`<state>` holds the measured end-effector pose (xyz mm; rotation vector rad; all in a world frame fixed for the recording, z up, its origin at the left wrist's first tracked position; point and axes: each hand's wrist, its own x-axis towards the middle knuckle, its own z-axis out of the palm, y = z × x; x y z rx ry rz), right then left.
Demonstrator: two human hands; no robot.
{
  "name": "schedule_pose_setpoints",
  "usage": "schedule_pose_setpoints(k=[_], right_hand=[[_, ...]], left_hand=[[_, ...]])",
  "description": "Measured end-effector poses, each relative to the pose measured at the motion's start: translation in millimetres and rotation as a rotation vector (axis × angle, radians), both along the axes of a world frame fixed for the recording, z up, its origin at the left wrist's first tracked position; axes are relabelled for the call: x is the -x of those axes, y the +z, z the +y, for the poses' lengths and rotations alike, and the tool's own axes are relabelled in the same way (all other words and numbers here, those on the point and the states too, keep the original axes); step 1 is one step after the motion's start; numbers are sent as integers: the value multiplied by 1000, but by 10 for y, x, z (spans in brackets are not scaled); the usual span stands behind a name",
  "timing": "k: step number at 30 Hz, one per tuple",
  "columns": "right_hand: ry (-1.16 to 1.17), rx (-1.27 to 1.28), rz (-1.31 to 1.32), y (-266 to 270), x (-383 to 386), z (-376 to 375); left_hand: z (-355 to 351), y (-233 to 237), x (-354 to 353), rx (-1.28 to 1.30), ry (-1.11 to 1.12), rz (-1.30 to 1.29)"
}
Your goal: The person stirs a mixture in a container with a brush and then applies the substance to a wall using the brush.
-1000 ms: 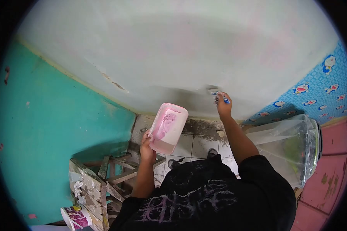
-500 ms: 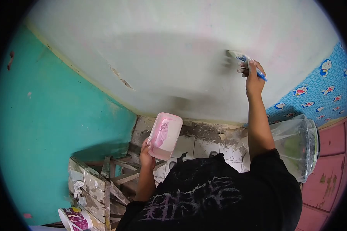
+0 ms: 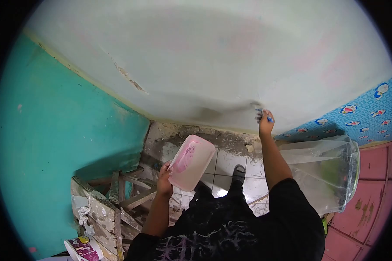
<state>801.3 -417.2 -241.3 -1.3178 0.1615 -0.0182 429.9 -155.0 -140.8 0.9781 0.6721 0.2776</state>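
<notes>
My left hand (image 3: pixel 164 179) grips the left edge of a pink plastic tray (image 3: pixel 201 164), which is tilted and has streaks of brighter pink inside. Low on the pale wall (image 3: pixel 196 56), my right hand (image 3: pixel 266 125) is closed around a paintbrush (image 3: pixel 270 119). Its blue handle end pokes out past my fingers, while the bristles are small and partly hidden near the wall. Faint pink patches show through the whitish wall surface, and a chipped crack runs across its left part.
A worn wooden stand (image 3: pixel 102 213) is at lower left, beside a paint bucket (image 3: pixel 86 250). Turquoise wall (image 3: pixel 52 130) rises on the left. At right are a plastic-covered bundle (image 3: pixel 320 169), blue patterned wallpaper (image 3: pixel 357 115) and a pink panelled surface (image 3: pixel 368 209). Tiled floor (image 3: pixel 224 163) lies below.
My right hand and the paintbrush have moved down the wall and slightly left. The tray has shifted a little down and right and tilted more. My view has tipped lower, showing my feet.
</notes>
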Motion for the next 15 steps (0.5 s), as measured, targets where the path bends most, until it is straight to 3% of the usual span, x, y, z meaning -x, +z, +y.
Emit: schedule_pose_setpoints(k=[5,15], right_hand=[[-71,-13,-83,576,-117,84],[-107,11,-417,2677,-95,25]], left_hand=[[-13,20,25,99,-40,-91],[77,200,11,85,-58,-141]])
